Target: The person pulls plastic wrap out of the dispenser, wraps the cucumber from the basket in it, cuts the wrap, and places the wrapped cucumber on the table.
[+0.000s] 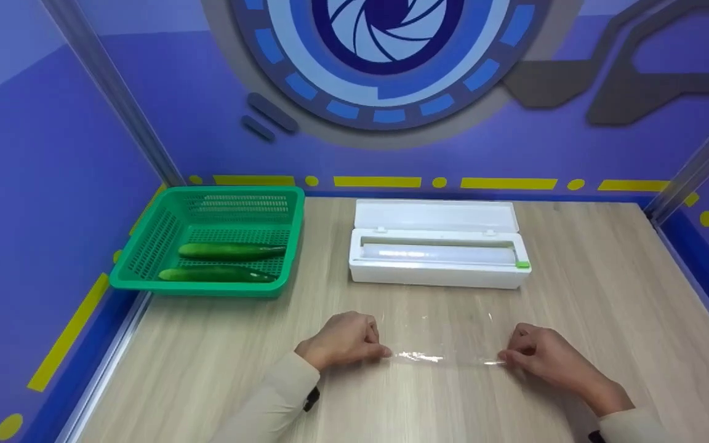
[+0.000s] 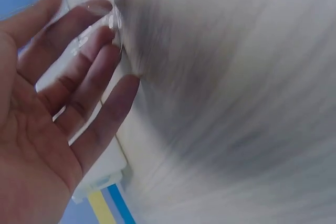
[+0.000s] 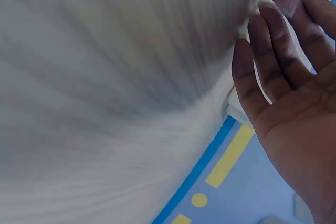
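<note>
1. Status: your two hands hold one sheet of clear film (image 1: 444, 335) drawn out toward you from the white dispenser box (image 1: 437, 264). The film lies stretched over the table (image 1: 607, 289), in front of the dispenser; its near edge is bunched into a shiny strip between your hands.
2. Left hand (image 1: 343, 340): in front of the dispenser's left end, it pinches the near left corner of the film. The left wrist view shows the fingers (image 2: 89, 72) fairly extended with crinkled film at the fingertips.
3. Right hand (image 1: 542, 354): in front of the dispenser's right end, it pinches the near right corner. The right wrist view is motion-blurred; fingers (image 3: 273, 51) show with film at the tips.
4. Done, as judged: dispenser lid open and laid back, film pulled to a working length.
5. Not done, as judged: the film looks attached to the roll; the green slide cutter (image 1: 522, 264) sits at the dispenser's right end. You cannot tell for sure whether a cut has been made, since the film is near invisible at the slot.
6. Also left: both cucumbers lie unwrapped in the green basket (image 1: 145, 252), left of the dispenser.
7. Counts: cucumbers 2 (rear (image 1: 231, 250), front (image 1: 216, 274)); basket 1; dispenser 1; film sheet 1; cutter 1; hands 2.
</note>
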Available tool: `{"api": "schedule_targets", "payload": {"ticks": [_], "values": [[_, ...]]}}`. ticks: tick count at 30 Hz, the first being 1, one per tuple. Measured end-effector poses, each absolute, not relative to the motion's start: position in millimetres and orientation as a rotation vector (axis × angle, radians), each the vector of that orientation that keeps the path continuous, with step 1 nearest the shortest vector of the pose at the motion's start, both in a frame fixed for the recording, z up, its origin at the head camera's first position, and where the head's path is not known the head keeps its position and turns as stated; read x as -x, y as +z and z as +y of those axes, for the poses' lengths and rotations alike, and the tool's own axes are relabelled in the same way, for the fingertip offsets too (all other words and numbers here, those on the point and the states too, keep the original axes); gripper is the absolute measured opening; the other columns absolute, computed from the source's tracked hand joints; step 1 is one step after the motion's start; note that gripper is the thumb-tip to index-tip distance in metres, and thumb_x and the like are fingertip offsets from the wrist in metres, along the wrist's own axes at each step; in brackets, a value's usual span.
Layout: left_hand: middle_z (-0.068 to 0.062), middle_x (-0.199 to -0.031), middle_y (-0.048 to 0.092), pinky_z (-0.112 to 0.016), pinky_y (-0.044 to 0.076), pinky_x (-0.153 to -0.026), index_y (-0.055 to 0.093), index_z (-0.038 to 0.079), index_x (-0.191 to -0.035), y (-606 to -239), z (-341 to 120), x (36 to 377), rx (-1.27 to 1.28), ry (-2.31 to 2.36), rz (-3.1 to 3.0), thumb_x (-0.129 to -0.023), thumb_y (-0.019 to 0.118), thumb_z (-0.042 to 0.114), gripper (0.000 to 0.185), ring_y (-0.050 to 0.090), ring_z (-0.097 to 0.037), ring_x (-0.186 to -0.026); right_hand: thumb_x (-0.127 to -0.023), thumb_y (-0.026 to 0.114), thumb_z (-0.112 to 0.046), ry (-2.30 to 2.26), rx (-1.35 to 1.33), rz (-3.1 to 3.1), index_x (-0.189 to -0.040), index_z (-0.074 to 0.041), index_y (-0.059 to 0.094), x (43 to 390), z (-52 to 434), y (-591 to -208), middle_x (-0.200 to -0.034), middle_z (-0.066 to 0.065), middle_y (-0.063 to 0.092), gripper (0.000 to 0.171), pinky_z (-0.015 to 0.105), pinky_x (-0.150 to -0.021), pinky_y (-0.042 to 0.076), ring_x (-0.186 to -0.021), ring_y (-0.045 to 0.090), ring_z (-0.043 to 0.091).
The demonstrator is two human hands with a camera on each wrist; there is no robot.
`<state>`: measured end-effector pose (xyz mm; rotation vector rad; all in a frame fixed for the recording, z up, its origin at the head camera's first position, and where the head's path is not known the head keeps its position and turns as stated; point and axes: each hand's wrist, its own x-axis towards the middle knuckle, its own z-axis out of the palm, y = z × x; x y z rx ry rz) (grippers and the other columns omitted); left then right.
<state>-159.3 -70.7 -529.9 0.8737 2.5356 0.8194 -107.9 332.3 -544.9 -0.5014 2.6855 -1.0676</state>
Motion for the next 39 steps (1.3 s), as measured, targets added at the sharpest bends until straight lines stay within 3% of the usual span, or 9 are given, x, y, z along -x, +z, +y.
{"api": "schedule_targets", "payload": {"ticks": [3,8,17,26,34,39], "values": [[0.018,-0.073,0.054,-0.02,0.04,-0.062,0.066,0.013,-0.056,-532,-67,158,-0.835,0.828,2.589,-0.094,0.084,0.031,0.045,0.045,0.002,-0.067,-0.094,0.084,-0.018,-1.038,0.498,2.693,-0.074,-0.02,0.074,109,332,-546,-0.083,-0.009,0.057,0.022,0.023,-0.061,0.045,-0.073,0.05,0.004],[0.019,-0.073,0.057,-0.021,0.04,-0.06,0.077,0.015,-0.066,-533,-63,157,-0.785,0.794,2.676,-0.089,0.087,0.028,0.029,0.045,0.001,-0.065,-0.089,0.087,-0.013,-0.989,0.553,2.703,-0.08,-0.02,0.075,109,333,-547,-0.087,-0.01,0.059,0.017,0.024,-0.065,0.047,-0.076,0.052,0.003],[0.017,-0.065,0.068,-0.021,0.044,-0.056,0.083,0.019,-0.069,-534,-59,157,-0.826,0.627,2.725,-0.078,0.093,0.024,0.014,0.052,0.0,-0.06,-0.087,0.089,-0.012,-1.025,0.604,2.75,-0.093,-0.022,0.075,106,335,-551,-0.094,-0.011,0.063,0.018,0.025,-0.073,0.051,-0.085,0.059,0.006],[0.022,-0.062,0.062,-0.02,0.042,-0.057,0.082,0.022,-0.071,-533,-60,158,-0.83,0.634,2.707,-0.076,0.095,0.018,0.015,0.051,0.002,-0.061,-0.086,0.09,-0.015,-0.978,0.608,2.805,-0.099,-0.02,0.075,104,333,-550,-0.094,-0.011,0.061,0.02,0.027,-0.074,0.051,-0.085,0.059,0.007],[0.016,-0.079,0.068,-0.022,0.046,-0.07,0.083,0.02,-0.087,-533,-64,160,-0.913,0.638,2.667,-0.077,0.097,0.017,0.017,0.055,0.001,-0.074,-0.082,0.093,-0.022,-1.012,0.588,2.83,-0.116,-0.016,0.076,104,336,-552,-0.102,-0.01,0.063,0.038,0.028,-0.08,0.052,-0.093,0.061,0.009],[0.015,-0.088,0.065,-0.021,0.046,-0.074,0.082,0.022,-0.092,-537,-70,156,-0.958,0.612,2.659,-0.074,0.099,0.02,0.025,0.056,0.001,-0.08,-0.078,0.095,-0.027,-1.001,0.616,2.862,-0.136,-0.009,0.07,103,339,-555,-0.105,-0.008,0.062,0.065,0.029,-0.081,0.052,-0.095,0.059,0.01]]}}
